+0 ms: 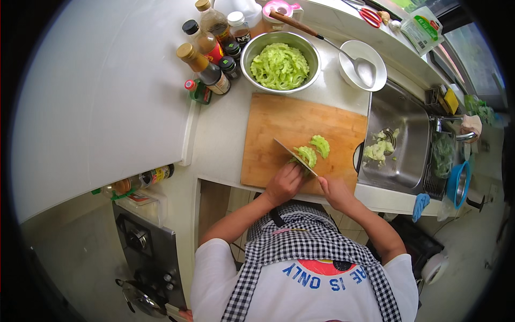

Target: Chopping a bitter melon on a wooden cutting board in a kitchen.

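On the wooden cutting board (pixel 273 120), my right hand (pixel 336 194) is closed on the handle of a kitchen knife (pixel 295 156). Its blade points up and to the left. My left hand (pixel 285 183) presses with bent fingers on a green piece beside the blade, mostly hidden under the fingers. Sliced bitter melon (pixel 306 156) lies on the blade's far side, and another small cluster of slices (pixel 320 146) sits a little further right. Behind the board stands a steel bowl (pixel 246 72) filled with pale green slices.
Sauce bottles (pixel 205 66) stand left of the bowl. A ladle (pixel 364 71) rests across a white bowl (pixel 344 64). To the right, the steel sink (pixel 406 169) holds pale scraps (pixel 378 151). Red-handled scissors (pixel 370 17) lie on the sill. A gas hob (pixel 161 249) is at lower left.
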### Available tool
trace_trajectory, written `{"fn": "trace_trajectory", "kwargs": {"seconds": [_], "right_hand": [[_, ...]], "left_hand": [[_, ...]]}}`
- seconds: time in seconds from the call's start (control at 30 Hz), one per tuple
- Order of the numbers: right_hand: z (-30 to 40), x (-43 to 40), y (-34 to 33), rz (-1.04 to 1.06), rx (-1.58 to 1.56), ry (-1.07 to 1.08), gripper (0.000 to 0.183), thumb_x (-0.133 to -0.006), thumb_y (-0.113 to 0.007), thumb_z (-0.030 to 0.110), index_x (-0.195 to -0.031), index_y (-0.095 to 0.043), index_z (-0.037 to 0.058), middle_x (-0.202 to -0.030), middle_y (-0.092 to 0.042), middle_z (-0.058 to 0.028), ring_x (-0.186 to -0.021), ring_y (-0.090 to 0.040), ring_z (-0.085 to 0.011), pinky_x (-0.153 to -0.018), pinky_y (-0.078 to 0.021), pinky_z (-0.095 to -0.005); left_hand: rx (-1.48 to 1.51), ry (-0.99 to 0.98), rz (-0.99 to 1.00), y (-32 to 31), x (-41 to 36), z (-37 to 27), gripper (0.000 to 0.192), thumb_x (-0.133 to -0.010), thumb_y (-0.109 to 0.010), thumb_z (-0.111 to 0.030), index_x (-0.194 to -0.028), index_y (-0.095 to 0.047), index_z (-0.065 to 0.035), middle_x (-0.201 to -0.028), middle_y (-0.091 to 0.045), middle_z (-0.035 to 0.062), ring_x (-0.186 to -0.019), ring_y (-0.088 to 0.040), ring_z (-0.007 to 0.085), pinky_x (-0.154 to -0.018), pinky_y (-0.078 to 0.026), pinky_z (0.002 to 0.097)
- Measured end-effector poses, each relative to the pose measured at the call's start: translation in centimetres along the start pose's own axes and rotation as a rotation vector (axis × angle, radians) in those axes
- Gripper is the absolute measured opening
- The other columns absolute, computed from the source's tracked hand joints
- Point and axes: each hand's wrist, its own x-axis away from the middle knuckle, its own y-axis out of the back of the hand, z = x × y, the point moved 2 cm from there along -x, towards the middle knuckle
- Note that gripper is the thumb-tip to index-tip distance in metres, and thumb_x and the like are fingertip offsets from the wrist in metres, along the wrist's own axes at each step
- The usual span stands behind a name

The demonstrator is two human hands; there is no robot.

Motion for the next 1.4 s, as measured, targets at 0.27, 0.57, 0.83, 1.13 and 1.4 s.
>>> {"fn": "trace_trajectory", "kwargs": {"seconds": [0.27,0.57,0.83,1.13,1.4], "right_hand": [[0.9,5.0,3.2,0.070,0.001,-0.029,0.038,-0.096,-0.042,0.029,-0.076,-0.054,-0.0015,-0.069,-0.055,-0.0268,-0.068,-0.054,-0.0468,-0.060,-0.0399,-0.0521],[-0.5,0.6,-1.0,-0.025,0.100,0.015,0.044,-0.098,-0.037,0.035,-0.078,-0.055,0.0001,-0.070,-0.059,-0.0247,-0.068,-0.055,-0.0470,-0.060,-0.0414,-0.0526],[-4.6,0.5,2.2,-0.025,-0.193,-0.047,0.047,-0.099,-0.036,0.036,-0.080,-0.057,-0.0015,-0.064,-0.056,-0.0186,-0.063,-0.055,-0.0360,-0.059,-0.0419,-0.0407],[-0.9,5.2,2.9,-0.069,0.002,-0.028,0.041,-0.096,-0.043,0.032,-0.073,-0.052,-0.0005,-0.065,-0.054,-0.0243,-0.065,-0.054,-0.0450,-0.057,-0.0404,-0.0502],[-1.0,7.2,3.2,0.023,0.102,-0.051,0.038,-0.096,-0.043,0.034,-0.078,-0.051,0.0010,-0.062,-0.055,-0.0239,-0.063,-0.055,-0.0455,-0.057,-0.0423,-0.0523]], "left_hand": [[0.033,0.028,-0.001,0.3,0.2,0.2,0.027,-0.072,-0.066,-0.005,-0.097,-0.064,0.0045,-0.102,-0.062,0.0143,-0.098,-0.058,0.0311,-0.082,-0.050,0.0370],[0.015,0.014,0.042,-0.1,0.5,0.2,0.030,-0.072,-0.066,-0.007,-0.099,-0.063,0.0053,-0.106,-0.061,0.0152,-0.104,-0.056,0.0322,-0.087,-0.048,0.0382],[0.022,0.019,0.143,0.8,0.5,-0.1,0.042,-0.075,-0.062,-0.009,-0.114,-0.057,0.0058,-0.117,-0.054,0.0163,-0.116,-0.048,0.0319,-0.097,-0.042,0.0387],[0.010,0.020,0.144,0.0,-0.1,-0.1,0.040,-0.073,-0.060,-0.006,-0.111,-0.059,0.0071,-0.120,-0.053,0.0167,-0.115,-0.049,0.0316,-0.095,-0.043,0.0385],[0.007,-0.016,0.119,-0.5,0.2,0.3,0.035,-0.071,-0.058,-0.005,-0.103,-0.061,0.0088,-0.116,-0.055,0.0188,-0.111,-0.052,0.0328,-0.091,-0.046,0.0372]]}}
